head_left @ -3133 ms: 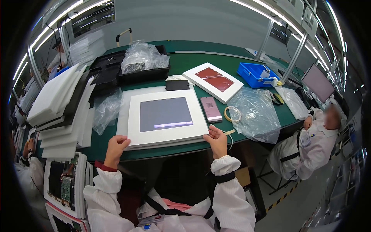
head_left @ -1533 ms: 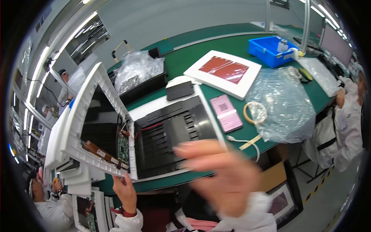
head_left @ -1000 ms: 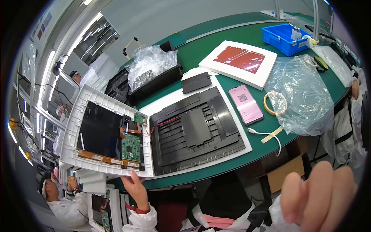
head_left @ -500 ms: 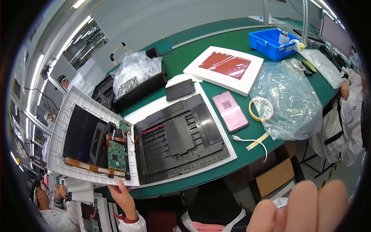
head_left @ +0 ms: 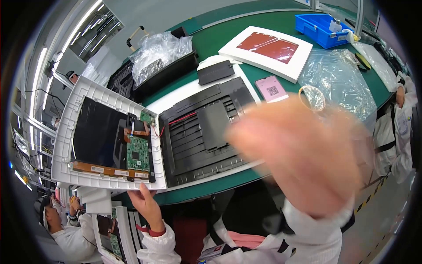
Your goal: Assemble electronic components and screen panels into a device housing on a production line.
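My left hand [head_left: 147, 207] grips the lower edge of a white plastic frame [head_left: 66, 175], thumb on top and fingers beneath. The frame stands tilted at the left, its inside showing a dark display panel [head_left: 94, 132] and a green circuit board [head_left: 140, 154]. Red wires [head_left: 181, 118] run from it to a black ribbed back cover [head_left: 184, 169] lying flat beside it. My right hand [head_left: 303, 154] is raised close to the camera, over the right end of that cover. Motion smears its fingers, so whether it holds anything is unclear.
Behind the cover lie a flat black module [head_left: 215, 73] and a white framed panel [head_left: 237, 43]. A phone [head_left: 267, 86], tape roll [head_left: 300, 93], plastic bag [head_left: 347, 81] and blue bin [head_left: 318, 33] are at right. A black case [head_left: 171, 72] holds plastic wrap. People sit nearby.
My right hand has swung up from the lower right toward the back cover and is now blurred. My left hand keeps its grip on the frame. The view has shifted slightly.
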A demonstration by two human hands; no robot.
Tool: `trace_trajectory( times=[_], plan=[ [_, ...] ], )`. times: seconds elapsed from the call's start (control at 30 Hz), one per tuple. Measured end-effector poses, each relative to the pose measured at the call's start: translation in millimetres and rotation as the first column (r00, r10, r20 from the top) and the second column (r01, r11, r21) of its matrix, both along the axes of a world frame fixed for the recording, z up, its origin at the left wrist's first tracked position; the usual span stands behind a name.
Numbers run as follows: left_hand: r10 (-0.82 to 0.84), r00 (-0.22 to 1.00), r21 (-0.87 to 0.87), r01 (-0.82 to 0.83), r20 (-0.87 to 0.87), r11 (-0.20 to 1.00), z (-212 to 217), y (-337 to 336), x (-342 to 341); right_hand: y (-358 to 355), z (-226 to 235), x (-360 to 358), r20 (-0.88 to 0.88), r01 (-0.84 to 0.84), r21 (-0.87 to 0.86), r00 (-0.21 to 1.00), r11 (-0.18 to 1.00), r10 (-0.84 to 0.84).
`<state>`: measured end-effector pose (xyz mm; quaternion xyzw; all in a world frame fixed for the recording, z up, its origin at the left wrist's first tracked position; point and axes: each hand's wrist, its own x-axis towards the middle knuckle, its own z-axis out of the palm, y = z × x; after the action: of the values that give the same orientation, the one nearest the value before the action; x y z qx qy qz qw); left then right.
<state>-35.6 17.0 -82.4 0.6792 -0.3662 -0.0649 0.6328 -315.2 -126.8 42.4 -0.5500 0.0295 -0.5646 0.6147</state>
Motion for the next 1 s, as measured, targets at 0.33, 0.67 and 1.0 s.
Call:
trace_trajectory(
  times=[0.33,0.67,1.0],
  plan=[
    [0.011,1.0,0.044,-0.01,-0.011,0.999,-1,5,-7,-72,-85,218,-0.69,0.185,0.064,0.719,0.981,-0.091],
    [0.062,0.997,0.081,-0.066,0.049,0.994,4,10,-8,-76,-109,276,-0.672,0.194,-0.252,0.67,0.948,-0.316],
    [0.064,0.991,0.066,-0.072,0.114,0.995,1,9,-4,-71,-106,275,-0.715,0.152,-0.242,0.64,0.958,-0.282]
  ],
)
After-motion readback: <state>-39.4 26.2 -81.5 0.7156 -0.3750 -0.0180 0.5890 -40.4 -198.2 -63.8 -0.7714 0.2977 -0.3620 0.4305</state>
